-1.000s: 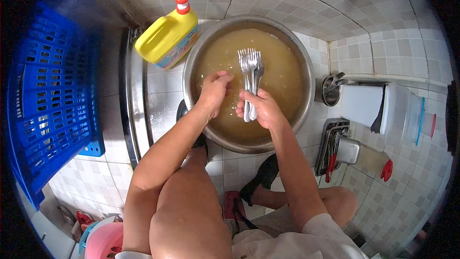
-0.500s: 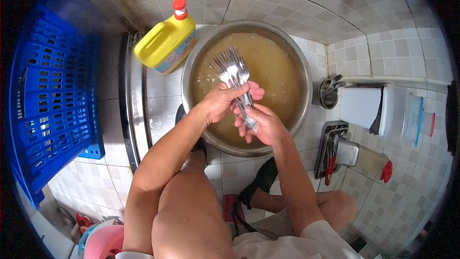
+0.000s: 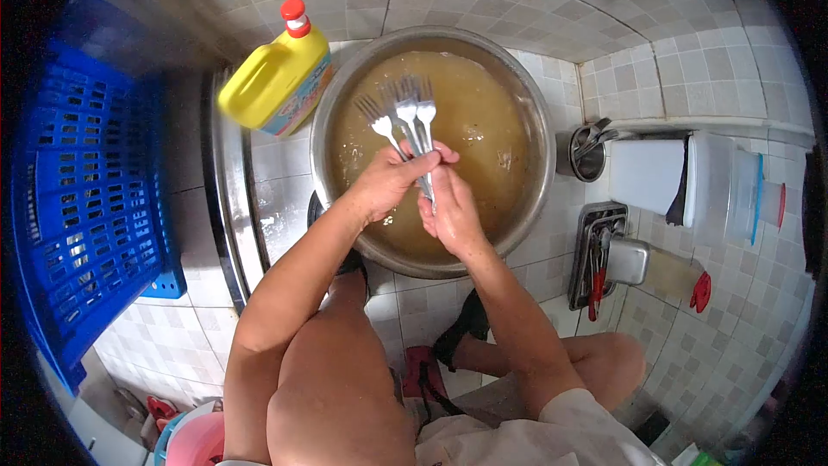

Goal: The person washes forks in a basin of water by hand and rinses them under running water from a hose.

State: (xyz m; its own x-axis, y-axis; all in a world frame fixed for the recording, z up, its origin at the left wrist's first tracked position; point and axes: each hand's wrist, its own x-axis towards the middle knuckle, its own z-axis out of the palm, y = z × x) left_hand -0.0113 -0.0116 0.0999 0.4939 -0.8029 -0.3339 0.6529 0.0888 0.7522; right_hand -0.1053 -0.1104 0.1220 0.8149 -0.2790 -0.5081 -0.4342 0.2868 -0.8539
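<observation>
Several metal forks [image 3: 407, 112] fan out above a large round metal basin [image 3: 547, 155] of cloudy, yellow-brown water [image 3: 470, 103]. Their tines point away from me. My left hand [image 3: 388, 179] is closed round the handles, thumb on top. My right hand [image 3: 450, 211] grips the lower handle ends, just to the right of and below my left hand. The two hands touch. The fingers partly hide the handles.
A yellow bottle [image 3: 276, 82] with a red cap stands left of the basin. At far left is a blue crate [image 3: 95, 207]. On the right are a metal cup [image 3: 586, 155] with utensils, a black tray [image 3: 595, 250] and plastic containers [image 3: 724, 185].
My left hand, apart from the forks one second ago, has come to hold them. The fork bundle has spread into a fan, and my right hand has shifted toward the handle ends.
</observation>
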